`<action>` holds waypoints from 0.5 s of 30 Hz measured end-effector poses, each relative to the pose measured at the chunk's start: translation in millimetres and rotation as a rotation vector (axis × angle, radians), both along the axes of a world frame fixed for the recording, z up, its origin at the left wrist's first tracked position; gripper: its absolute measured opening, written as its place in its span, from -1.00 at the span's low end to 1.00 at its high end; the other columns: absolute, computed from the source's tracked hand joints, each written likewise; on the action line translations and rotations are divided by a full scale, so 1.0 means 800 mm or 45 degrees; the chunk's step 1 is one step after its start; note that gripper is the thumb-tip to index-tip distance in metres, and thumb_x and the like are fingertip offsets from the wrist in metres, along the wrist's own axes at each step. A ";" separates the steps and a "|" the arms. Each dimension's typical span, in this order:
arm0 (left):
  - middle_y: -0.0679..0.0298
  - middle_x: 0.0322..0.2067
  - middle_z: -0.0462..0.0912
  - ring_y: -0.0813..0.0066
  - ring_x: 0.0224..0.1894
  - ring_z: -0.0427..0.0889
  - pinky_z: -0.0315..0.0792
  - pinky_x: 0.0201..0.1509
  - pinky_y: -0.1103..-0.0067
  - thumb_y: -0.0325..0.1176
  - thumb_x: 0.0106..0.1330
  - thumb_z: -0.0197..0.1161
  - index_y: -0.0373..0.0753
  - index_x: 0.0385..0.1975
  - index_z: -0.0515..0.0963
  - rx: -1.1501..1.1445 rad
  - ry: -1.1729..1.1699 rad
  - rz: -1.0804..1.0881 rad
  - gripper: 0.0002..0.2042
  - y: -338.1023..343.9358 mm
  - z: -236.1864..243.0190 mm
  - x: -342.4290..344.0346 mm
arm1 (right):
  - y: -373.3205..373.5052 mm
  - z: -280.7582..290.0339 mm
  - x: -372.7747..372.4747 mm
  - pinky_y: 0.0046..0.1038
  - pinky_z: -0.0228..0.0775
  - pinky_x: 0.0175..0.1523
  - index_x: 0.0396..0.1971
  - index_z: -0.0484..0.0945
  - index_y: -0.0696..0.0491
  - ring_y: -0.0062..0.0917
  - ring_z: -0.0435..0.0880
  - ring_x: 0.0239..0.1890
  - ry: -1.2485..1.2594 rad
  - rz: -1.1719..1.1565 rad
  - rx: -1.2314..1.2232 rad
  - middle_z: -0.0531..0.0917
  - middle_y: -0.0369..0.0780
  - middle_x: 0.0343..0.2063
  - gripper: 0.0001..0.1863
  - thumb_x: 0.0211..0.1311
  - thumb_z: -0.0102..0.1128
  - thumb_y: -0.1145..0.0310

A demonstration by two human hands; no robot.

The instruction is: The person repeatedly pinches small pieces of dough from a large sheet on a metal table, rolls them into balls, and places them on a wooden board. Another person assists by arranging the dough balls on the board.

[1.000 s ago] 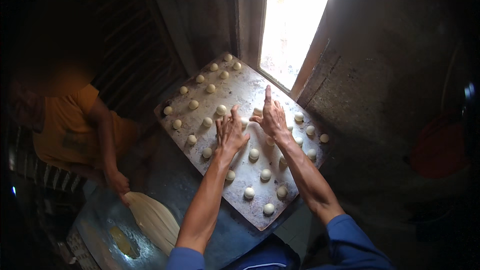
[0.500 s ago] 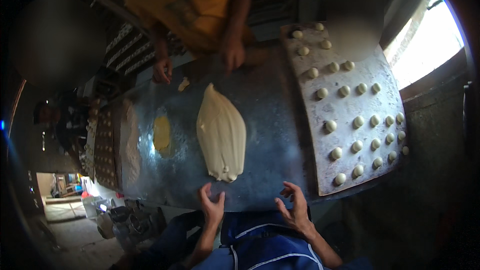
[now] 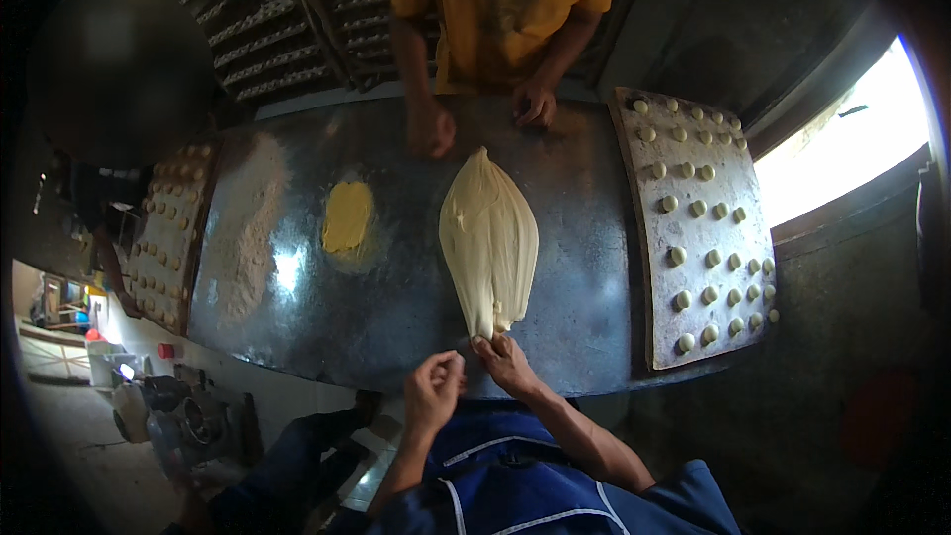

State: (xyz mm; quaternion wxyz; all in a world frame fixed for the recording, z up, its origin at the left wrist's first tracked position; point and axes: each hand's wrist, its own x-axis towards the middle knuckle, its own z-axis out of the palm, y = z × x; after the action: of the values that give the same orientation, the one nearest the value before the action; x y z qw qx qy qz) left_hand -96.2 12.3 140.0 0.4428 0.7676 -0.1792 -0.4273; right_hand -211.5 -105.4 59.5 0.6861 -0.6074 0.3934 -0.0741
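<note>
A long mound of pale, stretchy dough (image 3: 487, 238) lies on the dark worktable, pointed at its far end and pulled into ridges along its length. At its near end, my right hand (image 3: 508, 367) has its fingers closed on a drawn-out end of the dough. Just left of it, apart from the dough, my left hand (image 3: 434, 391) is held with fingers curled in toward the thumb. Whatever may be in that pinch is too small and blurred to make out.
A yellow fat-like slab (image 3: 347, 218) and a strip of flour (image 3: 253, 238) lie left on the metal table (image 3: 396, 317). Boards of dough balls stand right (image 3: 659, 287) and far left (image 3: 188, 228). Across the table, a person in an orange shirt (image 3: 505, 10) rests both hands near the edge.
My right hand has come in from the right and taken hold of the dough's near end, which is now drawn out. My left hand's fingers have closed. The view has turned.
</note>
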 end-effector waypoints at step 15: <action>0.11 -0.35 0.62 0.22 -0.29 0.63 0.49 -0.23 0.34 -0.10 0.55 0.06 -0.33 0.08 0.49 -0.753 0.182 -0.438 -0.61 -0.020 -0.135 0.003 | -0.014 0.160 0.000 -0.43 0.44 0.21 0.02 0.60 0.17 -0.47 0.63 0.06 -0.730 0.154 -0.084 0.67 -0.17 -0.12 -0.66 0.48 0.21 0.20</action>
State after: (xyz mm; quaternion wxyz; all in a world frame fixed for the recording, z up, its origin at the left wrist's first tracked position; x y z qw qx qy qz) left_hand -93.5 -3.6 32.1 0.5789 0.5328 -0.3904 -0.4781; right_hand -211.5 -116.8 187.2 0.7523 -0.6061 0.1441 -0.2144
